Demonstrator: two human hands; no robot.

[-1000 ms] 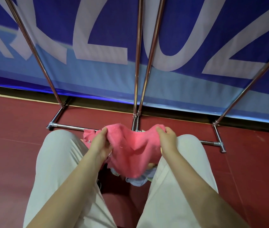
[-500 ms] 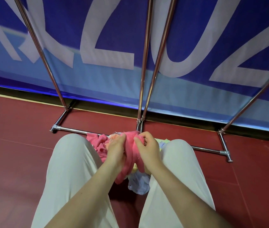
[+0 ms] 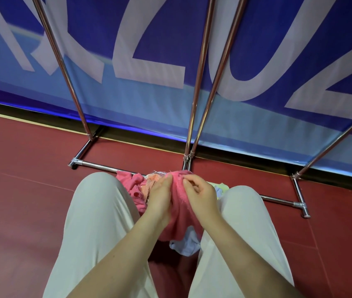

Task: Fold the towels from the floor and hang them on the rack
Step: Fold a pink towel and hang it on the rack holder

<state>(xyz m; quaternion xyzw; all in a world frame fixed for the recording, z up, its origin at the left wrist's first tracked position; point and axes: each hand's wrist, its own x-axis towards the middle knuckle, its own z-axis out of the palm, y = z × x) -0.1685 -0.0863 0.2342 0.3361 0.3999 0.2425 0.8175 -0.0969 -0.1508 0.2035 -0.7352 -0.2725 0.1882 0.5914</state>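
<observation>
While pink towel (image 3: 179, 209) hangs lengthwise, top edge bunched, left hand (image 3: 160, 196) and right hand (image 3: 200, 196) grip clamped there.

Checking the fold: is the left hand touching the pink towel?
Touching. The head view shows the left hand pinching the pink towel at its top edge, beside the right hand.

- Banner (image 3: 149, 50): dark blue upper field with large white letters, pale blue band along its lower part; spans the full background.
- Floor (image 3: 31, 190): dark red, smooth, with faint seam lines.
- Black strip (image 3: 20, 114): runs along the base of the banner, where it meets the floor.
- Trousers (image 3: 97, 222): light beige, on both bent legs.
</observation>
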